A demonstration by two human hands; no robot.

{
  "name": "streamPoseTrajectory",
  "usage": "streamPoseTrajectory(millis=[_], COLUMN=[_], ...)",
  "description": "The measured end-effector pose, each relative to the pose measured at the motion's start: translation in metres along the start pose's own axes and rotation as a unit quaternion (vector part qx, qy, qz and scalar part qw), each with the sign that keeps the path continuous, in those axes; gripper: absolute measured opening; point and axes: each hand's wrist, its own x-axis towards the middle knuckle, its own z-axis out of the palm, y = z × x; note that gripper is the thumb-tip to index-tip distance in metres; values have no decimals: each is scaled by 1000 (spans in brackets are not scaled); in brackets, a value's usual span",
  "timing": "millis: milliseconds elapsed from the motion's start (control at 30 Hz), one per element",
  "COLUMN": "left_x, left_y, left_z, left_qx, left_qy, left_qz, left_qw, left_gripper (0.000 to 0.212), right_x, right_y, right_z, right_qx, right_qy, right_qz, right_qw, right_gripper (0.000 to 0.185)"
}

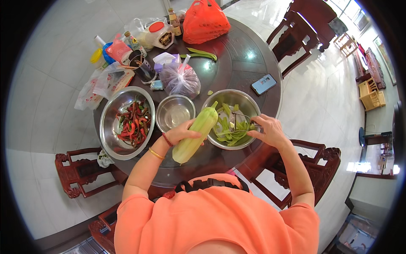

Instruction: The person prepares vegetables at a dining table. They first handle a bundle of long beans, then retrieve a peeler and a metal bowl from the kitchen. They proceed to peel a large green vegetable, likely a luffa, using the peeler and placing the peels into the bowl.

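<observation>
My left hand (183, 132) is wrapped around a pale green, peeled gourd (197, 135), tilted with its stem end up and to the right. The gourd's upper end reaches over the left rim of a steel bowl (252, 106). Green strips of peel (229, 137) lie inside that bowl. Over the bowl's right side, my right hand (269, 129) grips a metal peeler (243, 129) by its handle. The peeler's head hangs above the peelings, apart from the gourd. Part of its outline is hard to make out against them.
Left on the round table (250, 47) are a small steel bowl (175, 115) and a large basin (108, 127) of red peppers (134, 125). Farther back sit a tied plastic bag (180, 79), green pods (203, 54) and a red bag (206, 23). A phone (264, 84) lies right.
</observation>
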Motion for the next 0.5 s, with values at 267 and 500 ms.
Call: streamPoseTrajectory(millis=[267,500], left_x=[19,13], left_y=[13,20], left_z=[11,20], left_qx=[63,183], left_qy=[-44,-75], left_qz=[-96,-91], left_qw=[992,976], left_gripper=[55,62], right_x=[42,45], right_y=[-13,0], right_z=[-5,4], right_qx=[-71,-36], right_qy=[41,-8], right_qz=[-155,-179], right_qw=[984,983], right_gripper=[41,43])
